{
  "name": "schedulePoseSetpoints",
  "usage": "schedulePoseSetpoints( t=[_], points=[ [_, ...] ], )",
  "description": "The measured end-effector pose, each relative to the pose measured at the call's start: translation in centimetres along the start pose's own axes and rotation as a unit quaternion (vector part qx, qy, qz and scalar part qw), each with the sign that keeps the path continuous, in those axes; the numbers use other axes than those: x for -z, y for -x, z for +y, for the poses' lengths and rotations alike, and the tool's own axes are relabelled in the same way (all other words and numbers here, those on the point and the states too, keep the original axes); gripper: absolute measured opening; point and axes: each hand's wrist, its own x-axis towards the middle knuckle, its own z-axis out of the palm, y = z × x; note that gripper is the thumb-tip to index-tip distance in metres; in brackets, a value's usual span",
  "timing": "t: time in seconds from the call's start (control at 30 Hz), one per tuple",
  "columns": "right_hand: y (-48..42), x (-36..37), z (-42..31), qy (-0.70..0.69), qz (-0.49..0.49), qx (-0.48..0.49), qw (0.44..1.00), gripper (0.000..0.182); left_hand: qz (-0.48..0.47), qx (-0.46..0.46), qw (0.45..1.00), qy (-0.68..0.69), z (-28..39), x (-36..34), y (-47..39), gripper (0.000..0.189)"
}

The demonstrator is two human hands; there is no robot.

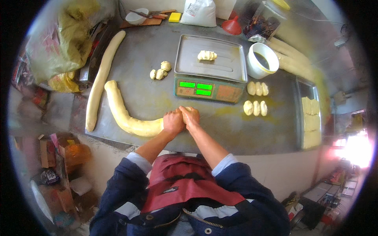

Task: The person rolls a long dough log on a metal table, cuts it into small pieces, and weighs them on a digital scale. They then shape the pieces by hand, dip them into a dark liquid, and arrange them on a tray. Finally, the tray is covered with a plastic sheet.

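My left hand (173,121) is wrapped around the right end of a thick, curved dough rope (130,124). Right against it, my right hand (190,115) is closed on the dough tip, a little of which shows at the top of the fist. Just beyond my hands is a green digital scale (226,92) with lit displays. On its steel tray (186,66) lies a ridged dough lump (207,55). Several small dough pieces (161,73) sit together left of the scale. Two rows of short dough rolls (255,108) lie to its right.
A second long dough rope (102,79) runs along the table's left side. A white tub (254,66) of dark liquid stands beside the scale. At the right edge is a metal tray (299,118) with dough pieces (311,124). A red funnel (232,26) and white sack (199,13) are at the back.
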Motion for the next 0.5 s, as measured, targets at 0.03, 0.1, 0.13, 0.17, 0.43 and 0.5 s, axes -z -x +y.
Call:
schedulePoseSetpoints(
  t=[0.03, 0.1, 0.13, 0.17, 0.43, 0.5],
  points=[
    [-0.4, 0.2, -0.3, 0.024, 0.03, 0.012, 0.999, 0.018, -0.002, 0.008, 1.0, -0.018, 1.5, 1.0, -0.5, 0.022],
    [-1.4, 2.2, -0.8, 0.059, 0.006, 0.054, 0.997, 0.029, -0.035, 0.04, 0.997, -0.064, 4.0, 1.9, -1.6, 0.022],
    [-2.2, 2.6, -1.0, 0.083, 0.031, 0.053, 0.995, 0.029, -0.045, 0.051, 0.995, -0.071, 4.5, 1.4, -2.3, 0.023],
    [-2.9, 3.2, -1.1, 0.106, 0.056, 0.053, 0.991, 0.029, -0.054, 0.062, 0.993, -0.078, 5.2, 1.2, -2.8, 0.025],
    [-0.8, 7.4, -3.6, -0.221, -0.11, -0.107, 0.963, 0.022, -0.068, 0.035, 0.975, -0.207, 5.6, -1.5, -4.1, 0.023],
    [0.8, 3.9, -8.6, 0.055, 0.058, 0.042, 0.996, 0.029, -0.077, 0.122, 0.979, -0.143, 3.5, -2.3, -5.9, 0.024]
  ],
)
